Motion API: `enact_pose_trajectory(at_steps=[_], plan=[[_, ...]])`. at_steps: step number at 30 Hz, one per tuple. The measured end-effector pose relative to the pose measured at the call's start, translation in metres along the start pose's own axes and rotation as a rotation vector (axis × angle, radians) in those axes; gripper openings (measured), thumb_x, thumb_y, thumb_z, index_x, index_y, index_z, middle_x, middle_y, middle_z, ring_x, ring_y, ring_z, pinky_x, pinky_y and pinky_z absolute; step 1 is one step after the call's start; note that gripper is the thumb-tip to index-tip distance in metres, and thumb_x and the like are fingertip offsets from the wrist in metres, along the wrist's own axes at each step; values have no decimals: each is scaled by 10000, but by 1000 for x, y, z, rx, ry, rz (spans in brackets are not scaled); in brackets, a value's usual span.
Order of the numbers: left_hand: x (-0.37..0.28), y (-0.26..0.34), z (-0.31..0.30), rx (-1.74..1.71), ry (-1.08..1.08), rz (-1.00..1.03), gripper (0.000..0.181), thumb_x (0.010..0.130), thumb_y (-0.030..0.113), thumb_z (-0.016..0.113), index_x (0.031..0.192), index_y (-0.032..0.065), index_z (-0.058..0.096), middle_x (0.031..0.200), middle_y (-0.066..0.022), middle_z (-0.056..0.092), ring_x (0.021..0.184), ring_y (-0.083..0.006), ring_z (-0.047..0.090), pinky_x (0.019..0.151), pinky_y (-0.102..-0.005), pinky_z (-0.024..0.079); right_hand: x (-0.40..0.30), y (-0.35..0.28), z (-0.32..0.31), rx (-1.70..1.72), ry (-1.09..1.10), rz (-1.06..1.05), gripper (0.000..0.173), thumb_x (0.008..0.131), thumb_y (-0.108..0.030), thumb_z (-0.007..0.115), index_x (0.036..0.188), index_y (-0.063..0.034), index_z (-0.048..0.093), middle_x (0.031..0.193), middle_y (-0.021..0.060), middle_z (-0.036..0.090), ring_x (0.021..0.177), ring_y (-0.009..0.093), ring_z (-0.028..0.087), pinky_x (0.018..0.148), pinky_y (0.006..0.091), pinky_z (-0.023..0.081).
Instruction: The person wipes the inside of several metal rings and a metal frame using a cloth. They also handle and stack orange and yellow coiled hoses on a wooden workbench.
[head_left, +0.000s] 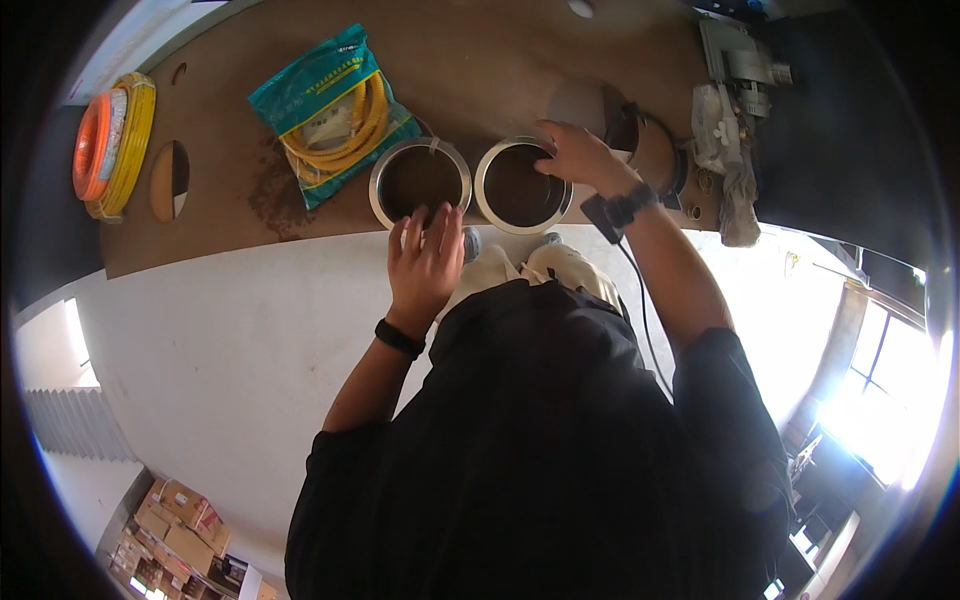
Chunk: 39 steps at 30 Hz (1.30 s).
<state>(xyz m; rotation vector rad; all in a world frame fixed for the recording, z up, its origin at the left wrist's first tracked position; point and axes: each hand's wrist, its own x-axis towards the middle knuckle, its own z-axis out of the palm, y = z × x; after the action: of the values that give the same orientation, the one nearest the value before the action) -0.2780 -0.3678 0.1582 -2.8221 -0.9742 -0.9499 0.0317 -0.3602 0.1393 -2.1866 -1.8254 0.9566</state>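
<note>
Two round metal rings lie side by side near the front edge of a brown board-like worktop. Over the near rim of the left ring is my left hand, its fingers apart and nothing seen in them. My right hand reaches over the right side of the right ring, thumb and fingers apart; whether a fingertip touches the rim I cannot tell. Behind the left ring lies a teal and clear plastic bag with a coiled yellow corrugated hose inside.
Orange and yellow hose coils lie at the far left, near an oval cutout in the worktop. On the right are a black cable, a grey metal fitting and plastic-wrapped parts. Cardboard boxes stand behind me.
</note>
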Motion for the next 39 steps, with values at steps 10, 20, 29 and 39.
enact_pose_trajectory(at_steps=[10,20,29,39], plan=[[-66,39,25,-969,-159,-972,210,950,140,637,1091,-15,648,875,-120,726,814,-190,719,745,-318,557,54,18,4,147,-341,-129,413,739,-117,688,1135,-3,682,931,156,720,868,266,677,794,378,523],[-33,93,69,-1493,239,-1748,840,952,428,655,1557,28,231,1592,-186,267,1410,-450,349,971,-622,483,56,16,19,1,-233,-238,343,733,-160,663,1003,44,722,861,265,714,822,354,725,752,420,556],[-55,146,98,-1391,405,-1766,680,876,421,693,1415,71,469,1304,-143,490,1199,-331,508,956,-585,503,-21,20,46,83,-212,-295,393,760,-244,674,951,98,711,884,325,697,901,435,709,811,454,555],[-76,169,62,-1664,613,-1848,349,805,218,584,1124,83,540,922,-42,536,818,-212,570,763,-414,533,-57,-10,37,340,-398,-185,501,815,-320,689,1098,93,659,1027,257,712,980,315,706,857,379,543]])
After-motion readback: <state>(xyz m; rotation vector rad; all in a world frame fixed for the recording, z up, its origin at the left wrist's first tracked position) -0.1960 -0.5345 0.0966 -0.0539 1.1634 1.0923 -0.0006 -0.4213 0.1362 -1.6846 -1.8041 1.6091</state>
